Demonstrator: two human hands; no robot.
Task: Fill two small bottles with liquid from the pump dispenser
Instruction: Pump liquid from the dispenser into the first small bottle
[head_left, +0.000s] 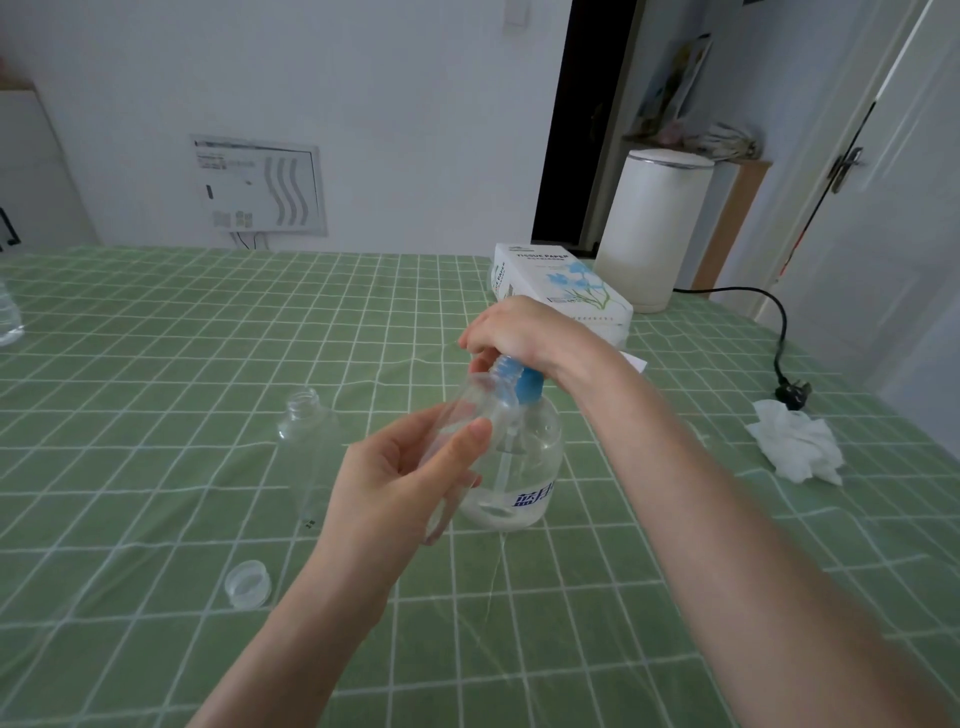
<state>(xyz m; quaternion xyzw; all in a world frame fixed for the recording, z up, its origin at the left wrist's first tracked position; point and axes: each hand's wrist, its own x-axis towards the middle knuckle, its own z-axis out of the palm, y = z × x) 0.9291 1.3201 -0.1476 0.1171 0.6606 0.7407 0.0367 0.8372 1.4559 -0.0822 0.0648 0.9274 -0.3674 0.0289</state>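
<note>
A clear round pump dispenser with a blue pump head stands on the green checked table, a little liquid in its bottom. My right hand is closed over the pump head from above. My left hand grips a small clear bottle, tilted, with its mouth up against the pump's nozzle. A second small clear bottle stands upright and uncapped to the left. A clear cap lies on the table near the front left.
A tissue box and a white cylindrical appliance with a black cord stand at the back right. A crumpled tissue lies at the right. Part of a clear water bottle shows at the left edge.
</note>
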